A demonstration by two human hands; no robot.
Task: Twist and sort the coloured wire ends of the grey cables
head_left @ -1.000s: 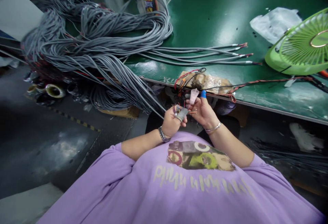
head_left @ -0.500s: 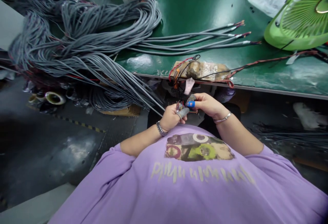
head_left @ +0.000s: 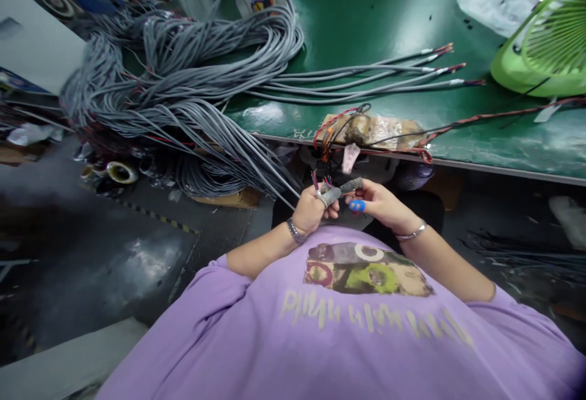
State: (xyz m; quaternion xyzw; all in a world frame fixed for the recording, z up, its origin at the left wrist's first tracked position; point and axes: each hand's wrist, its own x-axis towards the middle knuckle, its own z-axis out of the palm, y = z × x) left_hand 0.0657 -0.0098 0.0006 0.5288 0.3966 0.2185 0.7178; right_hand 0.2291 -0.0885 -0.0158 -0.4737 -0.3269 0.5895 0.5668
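Note:
Close in front of my body, my left hand [head_left: 310, 209] is closed around the stripped end of a grey cable [head_left: 289, 203]. Thin coloured wires [head_left: 315, 181] stick up out of that grip. Grey wrapping covers my left thumb. My right hand [head_left: 383, 204] meets it from the other side, its grey-wrapped index finger touching the left thumb's tip. Blue tape is on my right thumb. Fine wire ends run between these right fingers, which pinch them; the exact contact is partly hidden.
A large heap of grey cables [head_left: 183, 76] lies over the green table [head_left: 366, 9], several stripped ends pointing right. At the table's edge is a taped cardboard piece [head_left: 379, 129] with red and black wires. A green fan [head_left: 540, 52] stands right. Tape rolls [head_left: 121, 172] sit below left.
The view has shifted, so everything sits further right. My right index finger has straightened toward the left thumb, and the right thumb has dropped lower. More coloured wires show above my left hand.

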